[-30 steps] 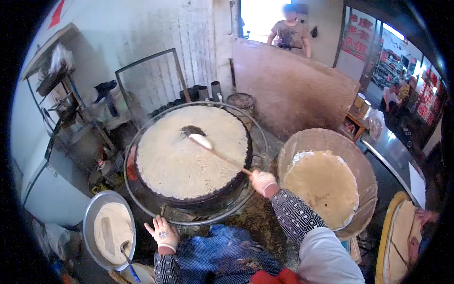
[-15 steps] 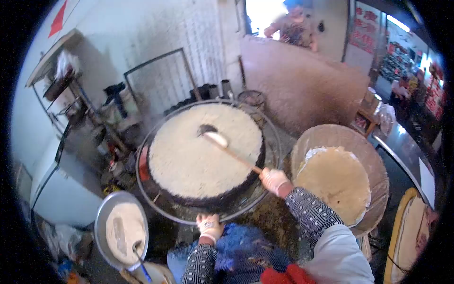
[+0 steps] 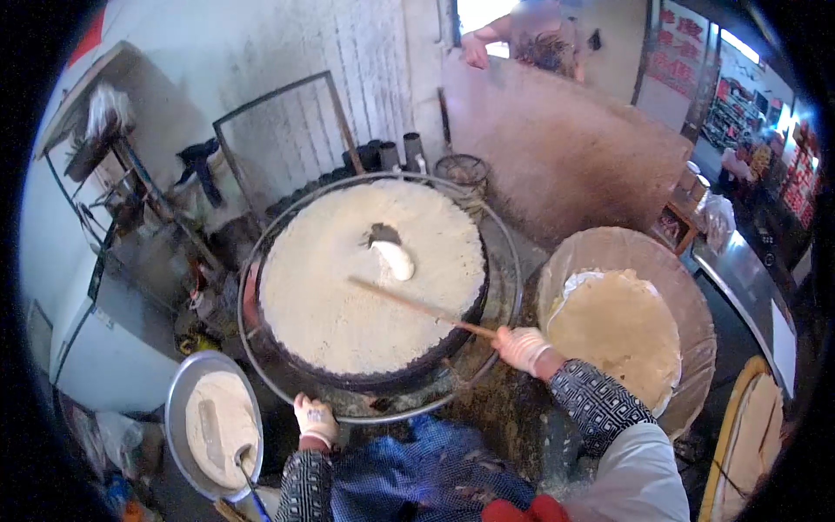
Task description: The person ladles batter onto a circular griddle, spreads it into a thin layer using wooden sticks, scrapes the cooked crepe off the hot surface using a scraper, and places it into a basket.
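Observation:
A big round griddle is spread with pale batter [image 3: 322, 261], with a dark bare spot and a thick white dollop of batter [image 3: 397, 259] near its middle. My right hand [image 3: 522, 348], gloved, is closed around the end of a long wooden stick [image 3: 417, 306]. The stick slants left over the batter, its far end below the dollop; whether it touches is unclear. My left hand [image 3: 317, 419], also gloved, has its fingers curled over the metal ring [image 3: 391, 419] around the griddle, at the near left.
On the left stands a metal basin [image 3: 180, 409] of batter with a ladle [image 3: 252, 489] in it. To the right, a lined round basket [image 3: 696, 348] holds stacked flat pancakes [image 3: 613, 331]. Behind the tan board [image 3: 565, 148] stands another person [image 3: 544, 39].
The stick's far end has moved left and nearer, away from the dollop. My left hand has shifted left along the ring, my right hand slightly right. The person behind now reaches to the board's edge.

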`<state>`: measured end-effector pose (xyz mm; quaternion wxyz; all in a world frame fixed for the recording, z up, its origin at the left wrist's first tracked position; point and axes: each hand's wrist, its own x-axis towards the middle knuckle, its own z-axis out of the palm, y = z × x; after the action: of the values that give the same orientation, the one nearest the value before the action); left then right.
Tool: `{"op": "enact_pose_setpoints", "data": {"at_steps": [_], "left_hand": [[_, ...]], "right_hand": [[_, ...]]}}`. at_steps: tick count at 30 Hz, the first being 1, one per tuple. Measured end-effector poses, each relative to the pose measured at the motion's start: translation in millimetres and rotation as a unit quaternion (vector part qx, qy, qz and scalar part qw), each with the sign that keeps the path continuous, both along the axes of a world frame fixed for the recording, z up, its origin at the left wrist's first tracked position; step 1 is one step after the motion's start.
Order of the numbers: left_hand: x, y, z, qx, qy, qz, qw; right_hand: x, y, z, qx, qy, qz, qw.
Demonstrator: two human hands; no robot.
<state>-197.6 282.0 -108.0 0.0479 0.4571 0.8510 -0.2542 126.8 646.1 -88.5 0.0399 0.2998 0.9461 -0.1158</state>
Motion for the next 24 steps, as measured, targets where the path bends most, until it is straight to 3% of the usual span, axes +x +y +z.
{"op": "enact_pose_setpoints", "data": {"at_steps": [2, 4, 7, 8, 10, 12, 13, 14, 15, 16, 17, 18, 19, 20, 21, 24], "left_hand": [[-18.7, -5.8, -1.2, -0.008, 0.014, -0.007, 1.000], [-41.2, -9.9, -5.0, -0.012, 0.013, -0.008, 1.000], [-62.1, -10.5, 6.6, -0.047, 0.045, -0.032, 0.997], [-65.8, -12.7, 8.3, -0.040, 0.051, -0.046, 0.997], [-73.2, -9.9, 21.5, -0.041, 0.034, -0.028, 0.998], [-94.0, -23.1, -8.3, 0.070, 0.002, 0.003, 0.998], [-112.1, -31.9, -35.0, 0.126, -0.014, 0.017, 0.992], [-130.7, -40.4, -62.9, 0.183, -0.029, 0.030, 0.982], [-143.2, -47.6, -86.2, 0.239, -0.043, 0.043, 0.969], [-153.0, -52.4, -105.0, 0.394, -0.234, 0.124, 0.880], [-163.1, -54.9, -122.6, 0.521, -0.409, 0.189, 0.725], [-177.5, -58.4, -140.2, 0.483, -0.363, 0.142, 0.784], [-192.0, -61.9, -157.8, 0.446, -0.309, 0.093, 0.835], [-170.2, -54.4, -116.7, 0.252, -0.113, 0.020, 0.961], [-140.5, -34.8, -58.1, 0.090, -0.001, -0.035, 0.995], [-109.7, -22.7, -2.6, 0.001, 0.064, -0.063, 0.996]], "right_hand": [[0.1, 21.7, 0.8, -0.011, 0.000, -0.086, 0.996], [-9.7, 45.6, -6.7, 0.044, -0.008, -0.087, 0.995], [-44.3, 54.6, 16.9, 0.001, -0.014, -0.129, 0.991], [-59.0, 46.6, 40.6, 0.060, -0.070, -0.124, 0.988], [-71.7, 51.7, 36.7, 0.070, -0.080, -0.066, 0.992], [-79.1, 49.0, 27.5, 0.079, -0.081, -0.043, 0.993], [-89.9, 34.8, 40.6, 0.006, -0.119, -0.068, 0.991], [-94.0, 11.2, 51.7, -0.035, -0.067, -0.097, 0.992], [-84.9, -5.9, 33.7, -0.026, 0.022, -0.056, 0.998], [-81.7, -33.2, 43.6, -0.151, 0.116, -0.077, 0.979], [-75.6, -54.0, 29.7, -0.249, 0.207, -0.101, 0.941], [-69.5, -74.0, 25.5, -0.292, 0.334, -0.064, 0.894], [-65.4, -97.0, 52.5, -0.432, 0.313, -0.162, 0.830], [-56.7, -110.0, 64.1, -0.492, 0.330, -0.183, 0.784], [-48.5, -116.4, 57.7, -0.525, 0.356, -0.219, 0.741], [-35.9, -127.2, 30.6, -0.592, 0.418, -0.275, 0.632]]}}
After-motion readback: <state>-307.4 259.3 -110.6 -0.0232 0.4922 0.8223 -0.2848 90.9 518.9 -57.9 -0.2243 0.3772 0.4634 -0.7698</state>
